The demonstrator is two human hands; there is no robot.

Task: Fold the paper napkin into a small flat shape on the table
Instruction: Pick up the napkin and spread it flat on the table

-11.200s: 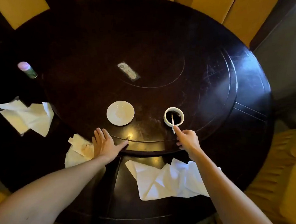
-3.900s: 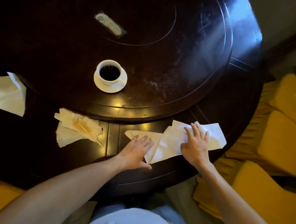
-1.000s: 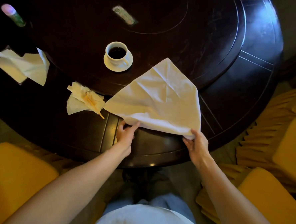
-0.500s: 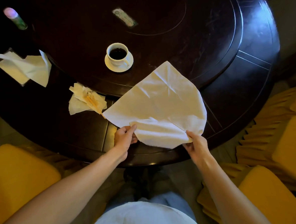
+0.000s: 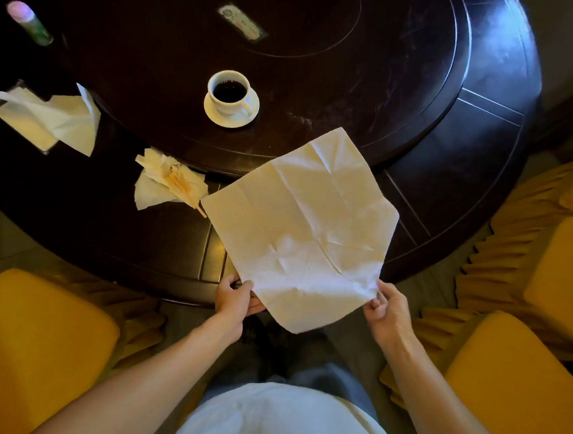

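Note:
A large white paper napkin (image 5: pixel 302 226) is spread open, creased, over the near edge of the dark round table (image 5: pixel 444 180). Its far part rests on the tabletop and its near part hangs past the table edge. My left hand (image 5: pixel 234 298) pinches the napkin's near left edge. My right hand (image 5: pixel 386 308) pinches its near right corner. A loose point of the napkin droops between my hands.
A cup of dark coffee on a saucer (image 5: pixel 231 97) stands beyond the napkin. A crumpled stained napkin with a wooden stick (image 5: pixel 169 183) lies to the left, more white napkins (image 5: pixel 51 119) farther left, a small bottle (image 5: pixel 30 22) at the back. Yellow chairs (image 5: pixel 521 353) flank me.
Over the last second the napkin has been drawn toward me and spread flatter. Its folded-under near edge has opened out, and both hands have dropped lower past the table edge.

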